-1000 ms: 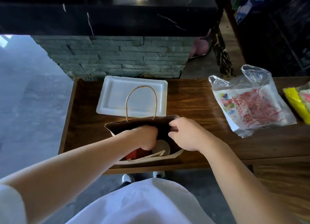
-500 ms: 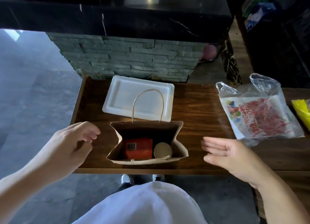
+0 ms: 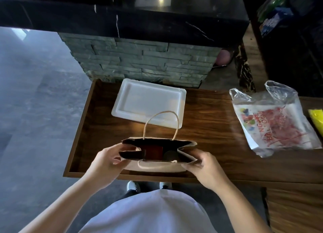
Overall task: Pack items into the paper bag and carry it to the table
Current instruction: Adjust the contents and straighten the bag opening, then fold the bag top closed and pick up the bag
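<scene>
The paper bag [image 3: 158, 165] stands on the wooden counter [image 3: 206, 128], close to the near edge, right in front of the person. The left hand [image 3: 106, 160] pinches the left end of the bag's top edge, thumb outside and fingers curled over the rim. The right hand [image 3: 205, 166] pinches the right end the same way. So each grip is closed on the bag, one at each side, and the mouth is squeezed into a thin slot between them. Inside the bag you can see a red box [image 3: 153, 151] on the left and a round pale lid [image 3: 170, 155] just beside it. One rope handle stands up at the back and the other hangs down the front. A white tray [image 3: 150, 102] lies on the counter just behind the bag. A clear plastic bag [image 3: 274, 121] with red print lies well off to the right, with something yellow [image 3: 316, 118] past it at the edge of the view.
</scene>
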The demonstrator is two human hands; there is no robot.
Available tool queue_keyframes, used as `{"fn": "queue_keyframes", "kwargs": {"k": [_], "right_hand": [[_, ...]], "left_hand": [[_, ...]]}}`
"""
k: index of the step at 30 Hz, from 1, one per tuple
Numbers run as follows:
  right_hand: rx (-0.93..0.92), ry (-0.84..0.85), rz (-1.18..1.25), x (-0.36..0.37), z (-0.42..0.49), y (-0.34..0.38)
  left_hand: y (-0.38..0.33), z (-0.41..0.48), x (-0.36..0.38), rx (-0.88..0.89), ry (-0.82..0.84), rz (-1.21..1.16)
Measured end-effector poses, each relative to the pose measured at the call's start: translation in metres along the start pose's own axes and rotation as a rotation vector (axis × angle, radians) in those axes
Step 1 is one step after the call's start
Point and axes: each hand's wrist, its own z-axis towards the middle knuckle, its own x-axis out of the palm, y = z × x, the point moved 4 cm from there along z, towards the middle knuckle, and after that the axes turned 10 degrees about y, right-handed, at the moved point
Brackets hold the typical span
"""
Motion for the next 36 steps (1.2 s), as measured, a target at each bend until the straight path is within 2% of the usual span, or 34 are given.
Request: {"fn": "queue_keyframes", "kwargs": {"k": [2, 4, 7, 9, 12, 15, 19, 21, 23, 27, 29, 31, 32, 34, 36], "right_hand": [[-0.063, -0.082, 0.013, -0.001, 0.001, 0.002], [-0.042, -0.147, 0.113, 0.000, 0.003, 0.002], [-0.038, -0.090, 0.299, 0.009, 0.014, -0.007], [-0.034, -0.060, 0.367, 0.017, 0.019, -0.008], [-0.032, -0.159, 0.239, 0.017, 0.021, -0.008], [0.027, -0.139, 0.245, 0.015, 0.026, -0.008], [0.123, -0.155, 0.258, 0.007, 0.040, -0.011], [0.160, -0.178, 0.267, 0.006, 0.046, -0.010], [0.216, -0.175, 0.223, 0.009, 0.049, -0.013], [0.400, -0.145, 0.139, 0.022, 0.048, -0.027], [0.439, -0.220, 0.117, 0.023, 0.044, -0.034], [0.334, -0.371, -0.036, 0.017, 0.036, -0.027], [0.228, -0.414, -0.158, 0.014, 0.033, -0.021], [-0.017, -0.363, -0.366, 0.016, 0.031, -0.002], [-0.195, -0.185, -0.490, 0.028, 0.031, 0.017]], "left_hand": [[0.003, 0.000, -0.005, 0.035, -0.060, -0.071], [0.006, 0.004, -0.008, 0.044, -0.056, -0.102], [0.012, 0.018, -0.004, 0.000, -0.005, 0.063], [0.015, 0.027, -0.003, -0.057, -0.041, 0.131], [0.020, 0.036, -0.003, -0.078, -0.074, 0.000], [0.026, 0.040, -0.002, -0.106, -0.048, -0.196], [0.040, 0.042, 0.009, -0.413, -0.102, -0.461], [0.044, 0.045, 0.010, -0.456, -0.204, -0.406], [0.040, 0.048, 0.011, -0.426, -0.259, -0.270], [0.045, 0.051, 0.022, -0.528, -0.199, -0.144], [0.045, 0.046, 0.026, -0.550, -0.193, -0.076], [0.036, 0.040, 0.022, -0.378, -0.268, 0.171], [0.027, 0.036, 0.021, -0.192, -0.306, 0.354], [0.007, 0.027, 0.024, 0.218, -0.272, 0.620], [-0.003, 0.022, 0.033, 0.397, -0.089, 0.719]]}}
